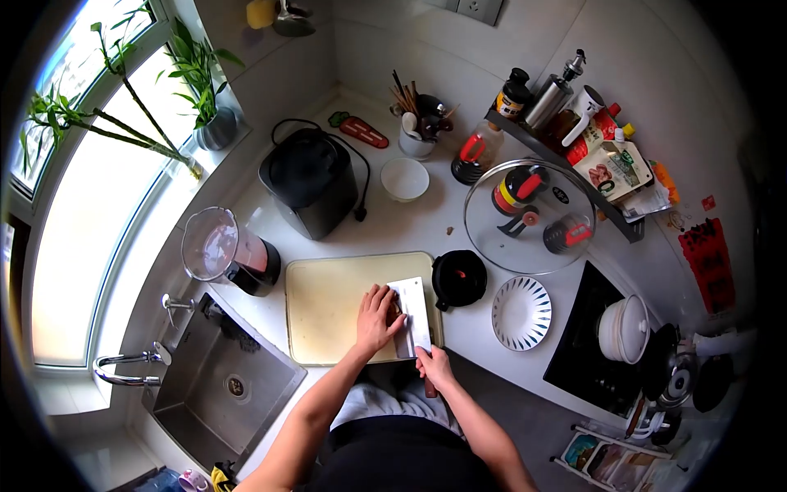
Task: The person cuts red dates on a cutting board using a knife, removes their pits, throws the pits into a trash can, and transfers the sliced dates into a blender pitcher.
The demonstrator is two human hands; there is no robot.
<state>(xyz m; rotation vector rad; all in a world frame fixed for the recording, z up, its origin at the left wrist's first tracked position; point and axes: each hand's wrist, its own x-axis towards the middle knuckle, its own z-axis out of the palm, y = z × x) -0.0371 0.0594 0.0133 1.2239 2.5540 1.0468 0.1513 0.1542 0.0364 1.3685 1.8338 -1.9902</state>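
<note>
A wide cleaver stands over the right part of a cream cutting board. My right hand is wrapped round its brown handle at the board's front edge. On the board, just left of the blade, my left hand presses down on a small dark reddish-brown piece of food, mostly covered by the fingers. The fingertips are close to the blade's side. Touching the board's right edge is a black round pot with something small and red inside.
Left of the board are a blender jug and a steel sink. Behind it stand a black appliance and a white bowl. To the right are a patterned plate, a glass lid and a white pot on the hob.
</note>
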